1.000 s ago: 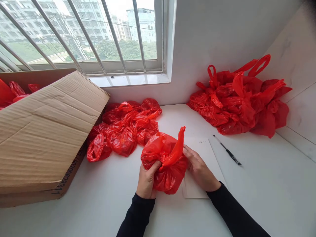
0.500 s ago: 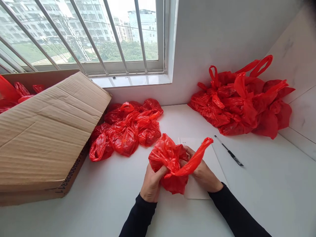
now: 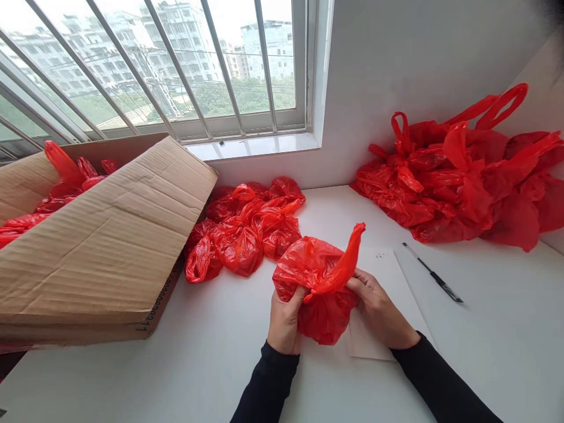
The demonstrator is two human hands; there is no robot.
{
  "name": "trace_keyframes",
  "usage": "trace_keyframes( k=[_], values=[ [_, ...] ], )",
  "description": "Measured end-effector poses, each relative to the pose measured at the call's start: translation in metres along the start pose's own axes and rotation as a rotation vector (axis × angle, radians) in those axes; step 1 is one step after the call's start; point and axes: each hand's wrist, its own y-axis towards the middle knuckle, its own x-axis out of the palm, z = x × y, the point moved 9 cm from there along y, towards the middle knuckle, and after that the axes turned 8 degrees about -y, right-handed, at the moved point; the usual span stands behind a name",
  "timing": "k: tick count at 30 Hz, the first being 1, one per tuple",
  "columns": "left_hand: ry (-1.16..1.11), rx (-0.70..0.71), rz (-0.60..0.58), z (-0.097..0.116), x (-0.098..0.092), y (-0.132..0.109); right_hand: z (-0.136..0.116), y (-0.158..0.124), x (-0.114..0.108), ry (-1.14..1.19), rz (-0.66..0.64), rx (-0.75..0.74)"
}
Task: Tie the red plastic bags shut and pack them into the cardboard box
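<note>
A crumpled red plastic bag (image 3: 319, 282) sits between both my hands just above the white tabletop. My left hand (image 3: 284, 320) grips its left side with the fingers closed into the plastic. My right hand (image 3: 381, 311) holds its right side, fingers curled on the bag. One handle loop (image 3: 348, 261) of the bag sticks up and to the right. A white sheet of paper (image 3: 388, 329) lies under my right hand.
A pile of tied red bags (image 3: 247, 232) lies left of the hands. A larger heap of loose red bags (image 3: 462, 176) fills the back right corner. An open cardboard box (image 3: 101, 247) with red bags stands at the left. A black pen (image 3: 434, 276) lies at the right.
The bag's handle swung from pointing right to sticking up. Both hands kept hold of the bag. The camera shifted slightly to the left.
</note>
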Motion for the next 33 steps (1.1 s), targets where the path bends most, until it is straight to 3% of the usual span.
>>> trace_keyframes(
  k=[6, 14, 18, 24, 30, 33],
  values=[
    [0.006, -0.015, 0.024, -0.004, -0.009, 0.005, -0.009, 0.0, 0.016, -0.087, -0.137, -0.035],
    [0.02, -0.132, -0.045, -0.01, 0.013, -0.004, -0.007, 0.0, 0.004, -0.174, -0.043, -0.011],
    [0.091, -0.074, 0.015, -0.004, 0.003, 0.001, -0.016, 0.001, 0.008, -0.14, -0.04, -0.052],
    [0.01, -0.022, 0.114, 0.0, -0.012, 0.008, -0.023, 0.002, 0.012, -0.054, -0.028, -0.085],
    [-0.089, -0.125, 0.164, -0.003, -0.006, 0.001, -0.018, 0.004, 0.006, -0.059, 0.007, -0.074],
    [-0.092, -0.191, 0.1, -0.003, 0.003, -0.005, -0.017, 0.005, 0.001, -0.062, 0.05, -0.083]
  ],
)
